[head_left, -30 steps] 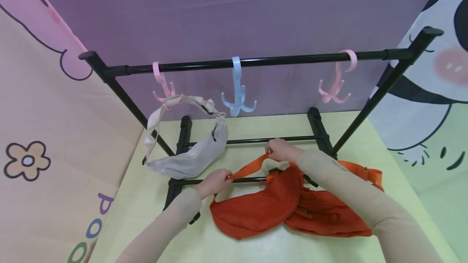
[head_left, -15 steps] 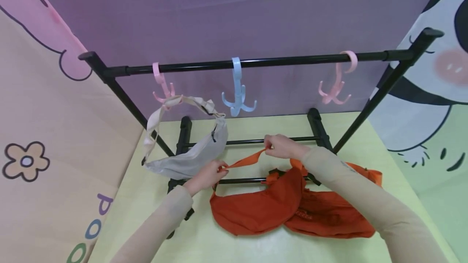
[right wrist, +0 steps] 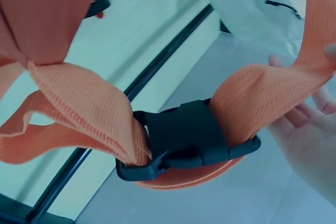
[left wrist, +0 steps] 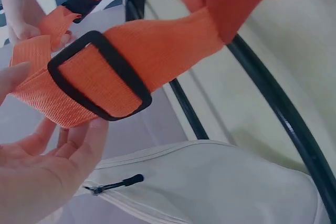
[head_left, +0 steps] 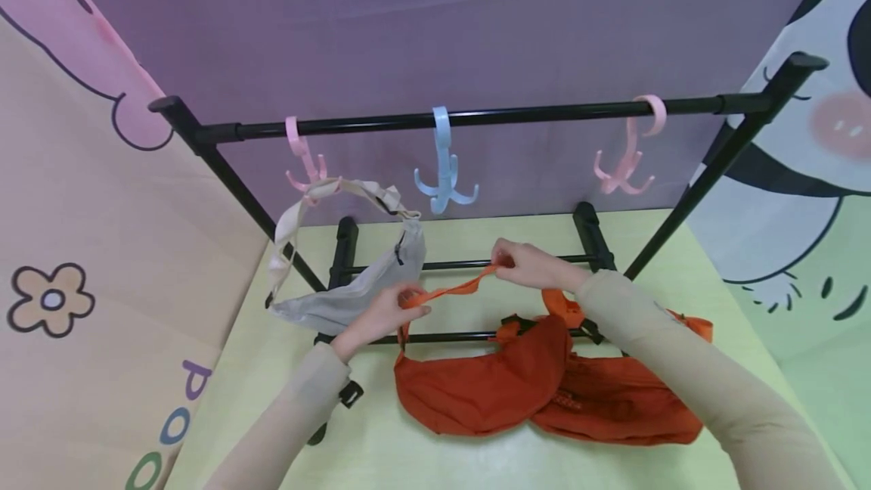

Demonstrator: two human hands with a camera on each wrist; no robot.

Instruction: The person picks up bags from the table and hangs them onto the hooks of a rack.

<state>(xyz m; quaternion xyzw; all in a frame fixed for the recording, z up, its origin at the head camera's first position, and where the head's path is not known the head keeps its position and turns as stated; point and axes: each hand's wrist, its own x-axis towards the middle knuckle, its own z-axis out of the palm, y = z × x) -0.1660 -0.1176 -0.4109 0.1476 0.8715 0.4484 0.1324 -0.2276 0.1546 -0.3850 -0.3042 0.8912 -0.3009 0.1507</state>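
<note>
Reaching inward from the lower corners of my head view, both arms are bent toward the middle, sleeves in beige. The left hand (head_left: 384, 316) curves its thumb and fingers loosely around a flat orange webbing strap (head_left: 452, 289), beside a black rectangular slider buckle (left wrist: 122, 66) that I read in the left wrist view. The right hand (head_left: 534, 265) pinches the strap farther along, its fingers curled in. A black plastic side-release buckle (right wrist: 186, 135) fills the middle of the right wrist view. The strap belongs to a red-orange, crescent-shaped fabric bag (head_left: 479, 392), which lies below the hands on the pale yellow-green tabletop (head_left: 476, 467), overlapping a second red-orange fabric bag (head_left: 622, 403). For clearance, I note that the left hand overlaps the lower edge of a pale grey fabric bag (head_left: 354, 297) in the head view; contact cannot be judged. The right forearm crosses above the second bag. Open room lies between the hands and a light-blue plastic multi-prong hook (head_left: 444, 172) on the black tubular top bar (head_left: 537, 110). Compared with one second earlier, both hands sit higher in my head view and the strap is lifted and turned nearly edge-on; the grey bag keeps its place.
</note>
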